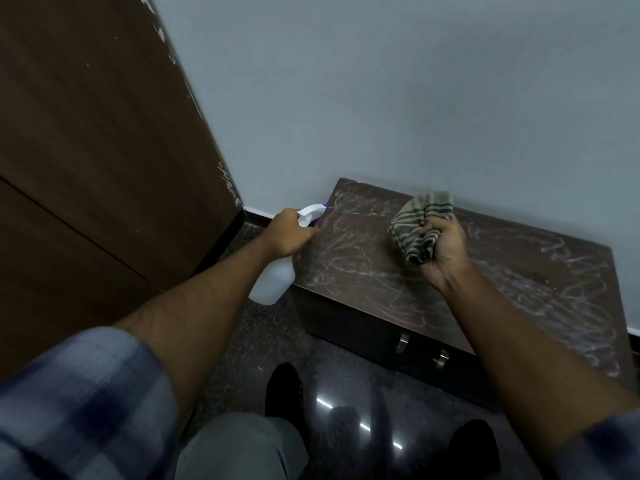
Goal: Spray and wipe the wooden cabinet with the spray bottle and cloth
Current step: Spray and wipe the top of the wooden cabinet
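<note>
A low dark wooden cabinet (502,292) stands against the wall, its top covered in whitish smear marks. My left hand (289,235) grips a white spray bottle (273,278) at the cabinet's left edge, nozzle pointing over the top. My right hand (443,251) is held above the middle of the top, closed on a bunched green-and-beige striped cloth (420,221). The cloth hangs just above the surface; I cannot tell whether it touches.
A tall dark wooden door or panel (97,161) fills the left side. A pale wall (381,98) runs behind the cabinet. Two metal handles (420,349) are on the cabinet front. My feet in dark shoes (284,389) stand on a glossy dark floor (346,393).
</note>
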Available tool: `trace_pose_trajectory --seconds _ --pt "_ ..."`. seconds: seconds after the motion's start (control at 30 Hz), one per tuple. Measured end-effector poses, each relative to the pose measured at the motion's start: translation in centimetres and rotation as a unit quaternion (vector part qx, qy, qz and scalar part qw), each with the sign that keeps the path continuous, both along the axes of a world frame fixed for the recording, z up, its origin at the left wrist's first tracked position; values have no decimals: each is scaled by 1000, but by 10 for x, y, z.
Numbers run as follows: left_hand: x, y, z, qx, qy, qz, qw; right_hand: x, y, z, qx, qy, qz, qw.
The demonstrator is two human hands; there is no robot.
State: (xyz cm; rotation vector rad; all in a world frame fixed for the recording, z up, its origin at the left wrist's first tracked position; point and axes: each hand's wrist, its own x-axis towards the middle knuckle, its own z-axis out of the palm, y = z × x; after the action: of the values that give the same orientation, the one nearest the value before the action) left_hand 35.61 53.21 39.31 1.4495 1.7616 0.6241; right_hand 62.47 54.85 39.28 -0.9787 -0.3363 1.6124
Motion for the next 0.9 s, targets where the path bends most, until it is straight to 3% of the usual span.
trace_pose_trajectory --seconds 0.13,0.2,0.27,0.37,0.47,0.57,0.73,0.77,0.9 --pt "-9 6 -4 -9 -2 10 1000 -4 21 -15 10 -56 -24 998" --pt "-14 10 -2 -18 -19 7 1000 -7 33 -25 29 -164 -32 986" --pt "-17 12 2 -22 -49 11 998 -13 45 -36 65 -305 -14 950" --pt "-20 15 7 -18 -65 8 998 -33 59 -55 145 -498 28 855" --pt "-19 18 8 -14 -65 0 998 -64 71 -74 177 -571 142 789" --pt "-17 23 5 -12 -58 -3 998 -93 78 -93 214 -691 234 650" --pt "-21 30 -4 -12 -40 -7 999 -83 78 -107 373 -706 361 482" --pt "-23 32 -6 -10 -37 -9 999 -71 87 -108 377 -708 365 473" --pt "-31 35 -14 9 -15 1 1000 -63 130 -107 269 -755 284 526"
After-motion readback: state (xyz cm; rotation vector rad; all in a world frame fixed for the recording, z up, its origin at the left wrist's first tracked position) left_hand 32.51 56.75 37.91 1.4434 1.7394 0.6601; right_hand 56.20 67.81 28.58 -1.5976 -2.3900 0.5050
